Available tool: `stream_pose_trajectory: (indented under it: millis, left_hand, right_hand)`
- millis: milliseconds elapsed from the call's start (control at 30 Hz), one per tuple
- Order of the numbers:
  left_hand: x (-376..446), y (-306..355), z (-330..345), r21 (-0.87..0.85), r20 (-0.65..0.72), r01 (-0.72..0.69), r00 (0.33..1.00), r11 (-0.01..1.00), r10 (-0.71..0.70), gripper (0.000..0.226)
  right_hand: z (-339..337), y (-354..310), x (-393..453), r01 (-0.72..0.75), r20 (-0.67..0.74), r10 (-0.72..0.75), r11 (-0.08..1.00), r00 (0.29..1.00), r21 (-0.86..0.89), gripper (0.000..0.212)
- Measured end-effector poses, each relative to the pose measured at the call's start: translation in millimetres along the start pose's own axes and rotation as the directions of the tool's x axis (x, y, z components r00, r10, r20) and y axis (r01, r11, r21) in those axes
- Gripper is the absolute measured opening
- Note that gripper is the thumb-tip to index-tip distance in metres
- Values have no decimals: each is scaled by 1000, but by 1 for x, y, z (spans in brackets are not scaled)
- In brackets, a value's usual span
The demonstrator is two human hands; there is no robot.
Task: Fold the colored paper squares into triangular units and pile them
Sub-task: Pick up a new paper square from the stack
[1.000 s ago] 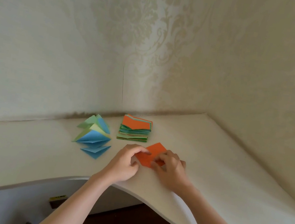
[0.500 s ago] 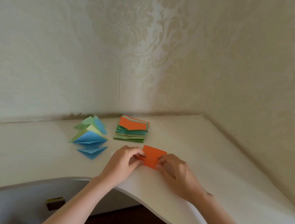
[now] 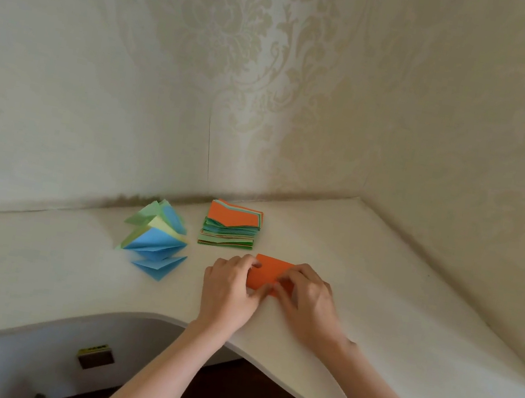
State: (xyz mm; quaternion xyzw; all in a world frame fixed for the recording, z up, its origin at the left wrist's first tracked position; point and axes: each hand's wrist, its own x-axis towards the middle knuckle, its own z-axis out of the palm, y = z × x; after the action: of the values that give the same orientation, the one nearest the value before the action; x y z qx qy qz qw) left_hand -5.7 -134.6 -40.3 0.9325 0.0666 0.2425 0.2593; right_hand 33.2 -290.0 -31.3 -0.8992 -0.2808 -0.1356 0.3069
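Left hand (image 3: 229, 289) and right hand (image 3: 306, 298) both pinch the folded orange paper rectangle (image 3: 269, 272) on the white desk (image 3: 409, 310); uneven finger pressure could skew the crease.

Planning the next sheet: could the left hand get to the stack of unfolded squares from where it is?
Probably yes: the left hand lies just in front of the stack, bare desk between; it first must release the orange paper.

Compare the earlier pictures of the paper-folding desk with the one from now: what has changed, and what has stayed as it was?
The orange paper lay as a diamond a second ago; it now lies as a flat rectangle, turned square to the person. The left hand and right hand have kept hold of it, fingers now pinching at its near edge. The stack of unfolded squares and the pile of folded blue and green units on the desk stayed put.
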Motion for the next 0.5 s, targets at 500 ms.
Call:
stream_pose_trajectory:
  millis: [500]
  left_hand:
    - [4, -11, -11, -301, 61, 101, 994, 948, -87, 27]
  right_hand:
    - [-2, 4, 5, -182, 52, 175, 953, 983, 244, 38]
